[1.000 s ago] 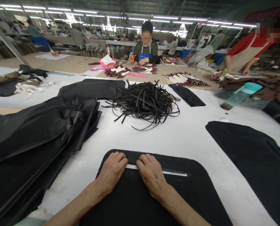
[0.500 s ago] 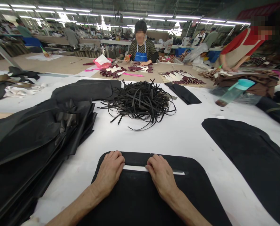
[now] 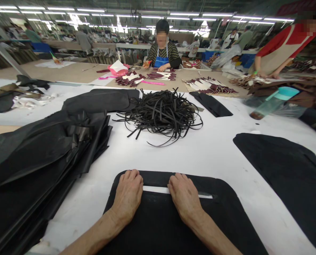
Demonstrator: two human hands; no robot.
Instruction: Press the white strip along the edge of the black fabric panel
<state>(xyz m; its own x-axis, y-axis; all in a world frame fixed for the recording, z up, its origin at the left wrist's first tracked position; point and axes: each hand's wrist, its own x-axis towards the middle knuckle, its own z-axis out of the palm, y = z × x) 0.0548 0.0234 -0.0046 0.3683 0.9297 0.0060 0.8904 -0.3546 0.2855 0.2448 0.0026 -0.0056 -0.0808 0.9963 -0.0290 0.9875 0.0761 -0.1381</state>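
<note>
A big black sheet (image 3: 158,226) lies at the bottom middle of the frame, and its round top corners look cut already; a long white stripe (image 3: 156,190) runs across it near the top, and I cannot tell if it is tape or a gap; the left hand (image 3: 128,194) and right hand (image 3: 184,196) rest on the sheet with bent fingers over the black band above the stripe; the thumbs are hidden, so I cannot tell if they pinch it or just press; the band seems to lie flat, but white shows between the hands and past the right one, so that part looks not yet covered, and I cannot tell how much is left.

The table (image 3: 200,152) is white, with a few small marks; a messy heap of black strips (image 3: 163,115) sits in the middle, a dark pile (image 3: 35,152) at the left, another black piece (image 3: 285,177) at the right, and a bottle (image 3: 271,102) at the upper right; behind are a brown table (image 3: 83,72), a person in a blue apron (image 3: 162,61), a person in red (image 3: 275,44) and long bright lights (image 3: 200,18) up top.
</note>
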